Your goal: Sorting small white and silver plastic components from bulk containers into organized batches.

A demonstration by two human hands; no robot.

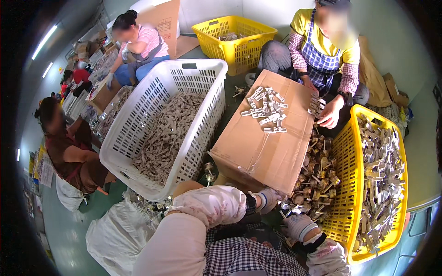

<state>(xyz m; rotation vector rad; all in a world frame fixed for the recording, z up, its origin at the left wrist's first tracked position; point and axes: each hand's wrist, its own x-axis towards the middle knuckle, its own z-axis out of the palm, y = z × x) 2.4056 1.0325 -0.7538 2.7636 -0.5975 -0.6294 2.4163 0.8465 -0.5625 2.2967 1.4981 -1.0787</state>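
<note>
My left hand (268, 200), in a white knitted glove, is below the near edge of the cardboard box (239, 158). Its fingers curl in, and what they hold is hidden. My right hand (298, 227), gloved likewise, is low beside the pile of brass-coloured metal fittings with stems (317, 179). Its fingers are bent toward the left hand, around something I cannot make out. A loose group of flat silvery metal pieces (267, 108) lies on the box top. Across the box a co-worker's bare hand (330, 112) is at a small row of similar pieces (316, 105).
A white crate (209, 69) full of small metal pieces stands left of the box. At right is a yellow crate (343, 184) heaped with silvery metal parts. Another yellow crate (248, 50) stands at the back. White sacks (108, 234) lie at lower left. Other people sit working farther left.
</note>
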